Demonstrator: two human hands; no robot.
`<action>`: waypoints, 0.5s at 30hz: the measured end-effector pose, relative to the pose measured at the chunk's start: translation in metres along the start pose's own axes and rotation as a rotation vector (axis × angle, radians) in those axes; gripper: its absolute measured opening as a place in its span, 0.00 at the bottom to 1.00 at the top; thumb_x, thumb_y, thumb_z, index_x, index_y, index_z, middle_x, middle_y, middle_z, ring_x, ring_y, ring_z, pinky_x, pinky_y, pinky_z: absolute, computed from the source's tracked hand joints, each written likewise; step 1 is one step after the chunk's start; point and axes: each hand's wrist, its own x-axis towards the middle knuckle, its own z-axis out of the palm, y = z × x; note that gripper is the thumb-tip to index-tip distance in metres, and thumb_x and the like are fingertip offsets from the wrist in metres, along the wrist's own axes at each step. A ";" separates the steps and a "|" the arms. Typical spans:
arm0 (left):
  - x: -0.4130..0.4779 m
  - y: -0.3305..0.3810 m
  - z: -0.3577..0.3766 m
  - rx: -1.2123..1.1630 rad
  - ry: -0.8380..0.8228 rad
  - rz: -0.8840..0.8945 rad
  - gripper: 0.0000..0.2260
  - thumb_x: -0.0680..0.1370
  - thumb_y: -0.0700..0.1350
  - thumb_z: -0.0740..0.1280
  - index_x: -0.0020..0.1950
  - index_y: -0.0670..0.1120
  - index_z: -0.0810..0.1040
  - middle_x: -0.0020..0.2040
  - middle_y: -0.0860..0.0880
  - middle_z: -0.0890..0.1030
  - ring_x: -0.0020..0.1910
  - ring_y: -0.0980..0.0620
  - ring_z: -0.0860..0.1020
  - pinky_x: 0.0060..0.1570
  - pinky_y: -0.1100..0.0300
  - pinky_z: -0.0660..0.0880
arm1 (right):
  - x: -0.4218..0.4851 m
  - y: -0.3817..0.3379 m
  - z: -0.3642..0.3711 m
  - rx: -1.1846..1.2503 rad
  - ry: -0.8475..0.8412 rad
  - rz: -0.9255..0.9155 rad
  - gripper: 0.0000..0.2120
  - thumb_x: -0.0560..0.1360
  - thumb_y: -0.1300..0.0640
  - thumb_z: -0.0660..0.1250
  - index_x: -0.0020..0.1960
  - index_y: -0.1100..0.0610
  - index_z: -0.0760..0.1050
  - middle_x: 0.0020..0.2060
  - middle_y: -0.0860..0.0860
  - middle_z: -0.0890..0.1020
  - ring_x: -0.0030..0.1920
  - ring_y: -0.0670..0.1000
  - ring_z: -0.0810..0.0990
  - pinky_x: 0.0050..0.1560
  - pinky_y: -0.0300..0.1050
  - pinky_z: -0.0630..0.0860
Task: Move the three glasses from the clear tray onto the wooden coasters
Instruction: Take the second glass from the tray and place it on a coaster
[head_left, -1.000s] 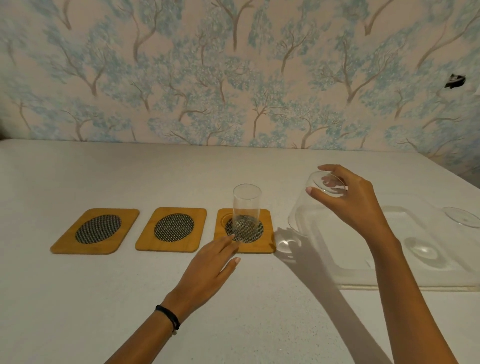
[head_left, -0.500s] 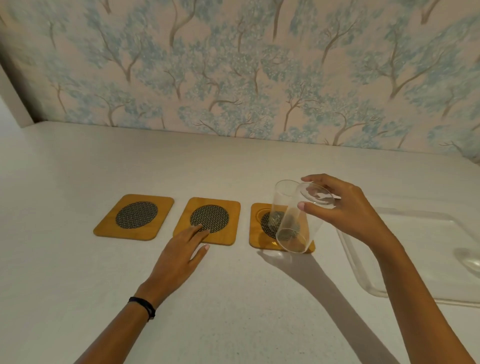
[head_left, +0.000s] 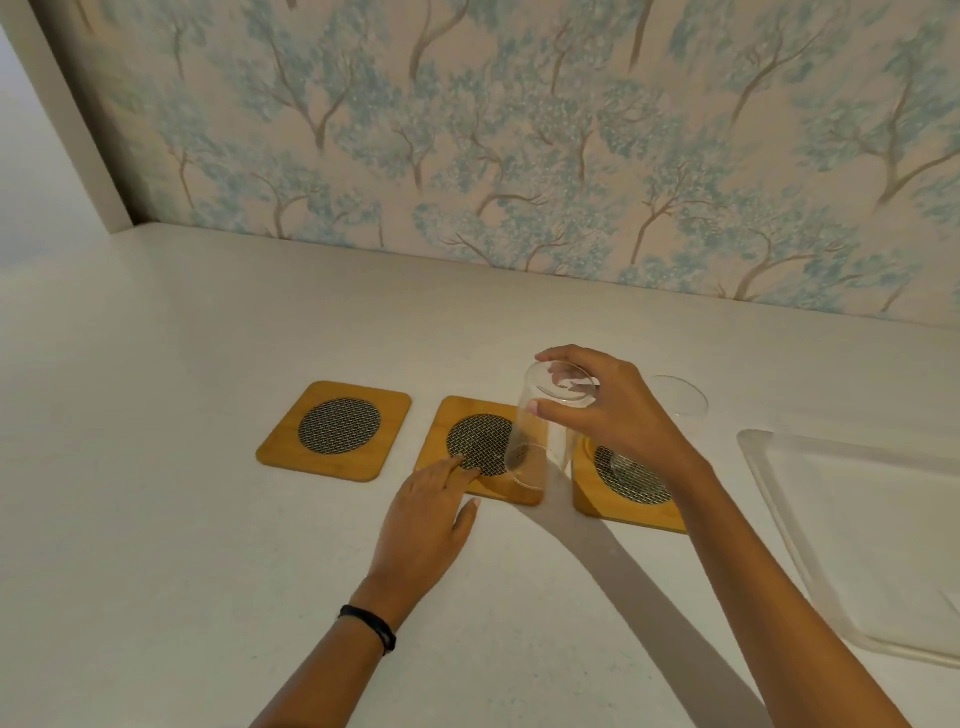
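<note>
Three wooden coasters with dark mesh centres lie in a row: the left coaster (head_left: 335, 431), the middle coaster (head_left: 452, 441) and the right coaster (head_left: 623, 499). My right hand (head_left: 608, 410) grips a clear glass (head_left: 540, 441) by its rim, tilted, just above the right part of the middle coaster. A second glass (head_left: 680, 397) stands on the right coaster, mostly hidden behind my right hand and wrist. My left hand (head_left: 426, 514) lies flat, fingertips on the front edge of the middle coaster. The clear tray (head_left: 769, 467) sits at the right; its contents are out of view.
The white counter (head_left: 208, 519) runs back to a wallpapered wall (head_left: 519, 156) with blue trees. A plain wall corner stands at the far left. A black band is on my left wrist (head_left: 369, 626).
My right hand has carried the glass leftward from the tray past the right coaster to over the middle coaster. My left hand has shifted left to the middle coaster's front edge.
</note>
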 end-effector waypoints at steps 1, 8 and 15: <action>0.000 0.000 0.001 0.003 0.010 -0.011 0.15 0.76 0.45 0.66 0.63 0.46 0.74 0.63 0.43 0.77 0.62 0.46 0.74 0.62 0.51 0.72 | 0.006 0.001 0.006 0.004 0.006 0.003 0.22 0.65 0.49 0.75 0.58 0.48 0.76 0.54 0.50 0.80 0.54 0.46 0.78 0.52 0.34 0.74; -0.002 -0.002 0.001 0.021 0.036 -0.064 0.14 0.78 0.48 0.61 0.64 0.48 0.73 0.65 0.47 0.75 0.64 0.51 0.72 0.63 0.57 0.69 | 0.043 0.005 0.042 0.018 0.023 0.025 0.23 0.66 0.50 0.75 0.59 0.52 0.76 0.54 0.51 0.79 0.52 0.46 0.76 0.47 0.25 0.70; -0.002 -0.003 0.002 0.014 0.025 -0.073 0.15 0.79 0.48 0.60 0.65 0.49 0.71 0.67 0.48 0.74 0.65 0.51 0.71 0.63 0.57 0.70 | 0.051 0.011 0.060 0.009 -0.020 0.018 0.23 0.66 0.51 0.75 0.59 0.51 0.75 0.56 0.52 0.78 0.54 0.48 0.76 0.55 0.38 0.73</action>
